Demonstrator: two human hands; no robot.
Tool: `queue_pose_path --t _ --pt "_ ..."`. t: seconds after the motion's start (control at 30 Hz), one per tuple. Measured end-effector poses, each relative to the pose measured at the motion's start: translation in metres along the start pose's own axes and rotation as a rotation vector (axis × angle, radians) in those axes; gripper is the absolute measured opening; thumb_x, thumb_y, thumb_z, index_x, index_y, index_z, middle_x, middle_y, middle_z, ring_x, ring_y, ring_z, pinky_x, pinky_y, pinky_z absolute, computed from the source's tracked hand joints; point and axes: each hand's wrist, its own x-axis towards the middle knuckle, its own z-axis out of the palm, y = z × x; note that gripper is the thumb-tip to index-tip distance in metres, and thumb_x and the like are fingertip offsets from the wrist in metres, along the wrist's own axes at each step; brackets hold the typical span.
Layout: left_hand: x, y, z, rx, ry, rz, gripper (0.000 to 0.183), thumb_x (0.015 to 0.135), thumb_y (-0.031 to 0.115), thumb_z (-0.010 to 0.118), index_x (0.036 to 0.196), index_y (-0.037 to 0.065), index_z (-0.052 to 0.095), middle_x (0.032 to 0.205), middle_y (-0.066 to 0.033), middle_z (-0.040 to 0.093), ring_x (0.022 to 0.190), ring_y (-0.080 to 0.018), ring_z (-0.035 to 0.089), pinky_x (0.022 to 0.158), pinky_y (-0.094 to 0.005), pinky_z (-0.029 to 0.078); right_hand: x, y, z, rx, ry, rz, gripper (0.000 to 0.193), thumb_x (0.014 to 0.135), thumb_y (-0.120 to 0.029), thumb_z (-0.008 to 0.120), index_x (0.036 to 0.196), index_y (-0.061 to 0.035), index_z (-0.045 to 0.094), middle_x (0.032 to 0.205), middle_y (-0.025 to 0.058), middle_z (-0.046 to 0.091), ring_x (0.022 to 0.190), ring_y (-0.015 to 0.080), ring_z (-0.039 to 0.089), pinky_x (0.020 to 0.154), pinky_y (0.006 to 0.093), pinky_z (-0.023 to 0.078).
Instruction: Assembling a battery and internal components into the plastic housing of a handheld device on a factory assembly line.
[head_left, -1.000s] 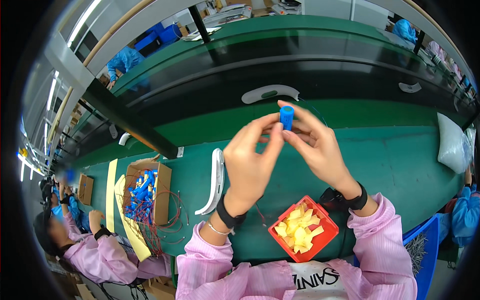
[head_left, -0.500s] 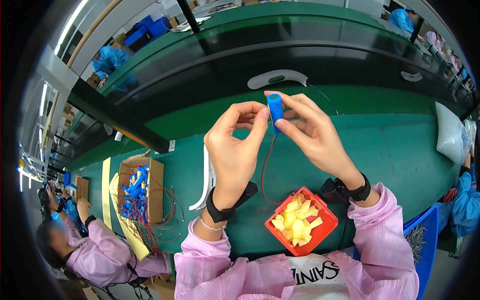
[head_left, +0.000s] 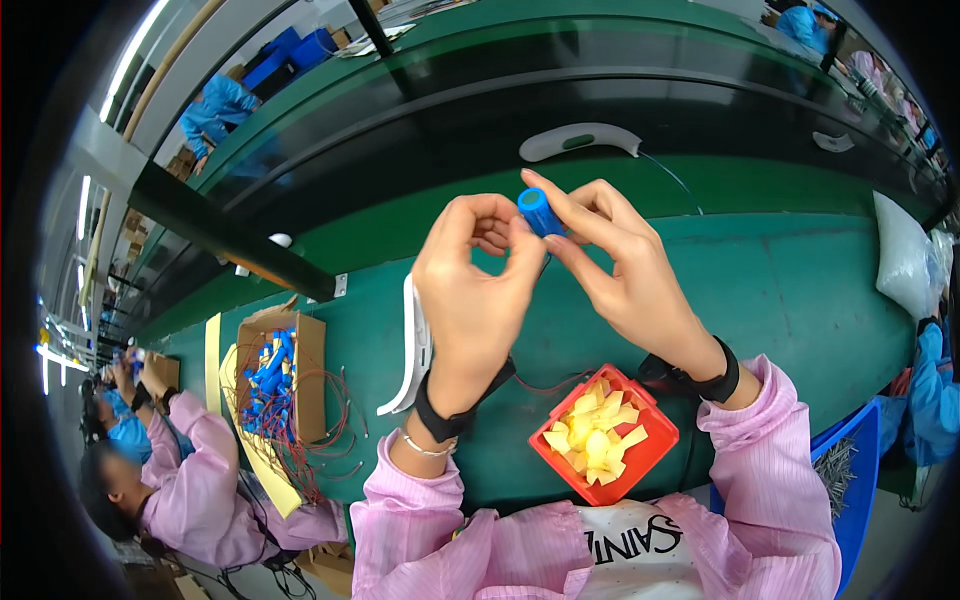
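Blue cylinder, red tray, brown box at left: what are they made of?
Blue cylinder: probably a plastic sleeve, semi-gloss, going by the lighter streaks down its side; the core is hidden.
Red tray: likely moulded plastic, smooth, even colour, rounded corners.
Brown box: looks like cardboard, matte, with thin folded walls.

Beyond the red tray (head_left: pixel 655 441) of yellow paper pieces (head_left: pixel 590 425), your right hand (head_left: pixel 625 268) pinches a blue cylindrical battery (head_left: pixel 540 212), your left hand (head_left: pixel 465 275) at its side. Left of the tray stands a cardboard box (head_left: pixel 312 390).
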Motion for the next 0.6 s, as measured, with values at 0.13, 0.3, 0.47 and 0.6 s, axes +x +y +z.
queue_pose_path --t 0.13,0.3,0.47,0.6 --pt "0.000 -0.002 0.002 0.173 -0.008 0.091 0.011 0.077 -0.002 0.066 0.085 -0.001 0.058 0.076 -0.0063 0.059 0.066 -0.0140 0.056 0.059 -0.0281 0.047 -0.004 0.000 0.008 0.070 0.062 0.037 0.052 0.090 0.003 0.061 0.139 -0.0096 0.053 0.097 0.0091 0.054 0.087 0.0173 0.057 0.079 0.0320 0.050" --pt "0.008 -0.005 -0.013 -0.515 -0.251 -0.391 0.008 0.088 0.007 0.058 0.090 0.000 0.059 0.079 -0.0028 0.061 0.071 -0.0102 0.056 0.068 -0.0261 0.045 0.002 0.013 -0.002 0.625 -0.078 0.180 0.044 0.093 -0.003 0.061 0.136 0.0001 0.053 0.109 0.0082 0.061 0.097 0.0153 0.062 0.086 0.0307 0.053" --pt "0.008 -0.011 -0.014 -0.779 -0.298 -0.546 0.017 0.096 0.016 0.052 0.101 0.000 0.058 0.083 -0.0043 0.062 0.076 -0.0106 0.057 0.074 -0.0264 0.046 0.007 0.012 -0.009 0.866 -0.047 0.310 0.043 0.094 -0.009 0.062 0.134 0.0045 0.052 0.119 0.0132 0.064 0.095 0.0149 0.064 0.086 0.0304 0.053" --pt "0.013 -0.002 -0.012 -0.824 -0.288 -0.547 0.020 0.099 0.019 0.054 0.104 0.000 0.057 0.088 -0.0056 0.063 0.077 -0.0114 0.058 0.074 -0.0269 0.049 0.006 0.019 -0.009 0.788 -0.006 0.308 0.047 0.094 -0.010 0.064 0.136 0.0049 0.050 0.119 0.0121 0.063 0.097 0.0141 0.063 0.087 0.0306 0.052"
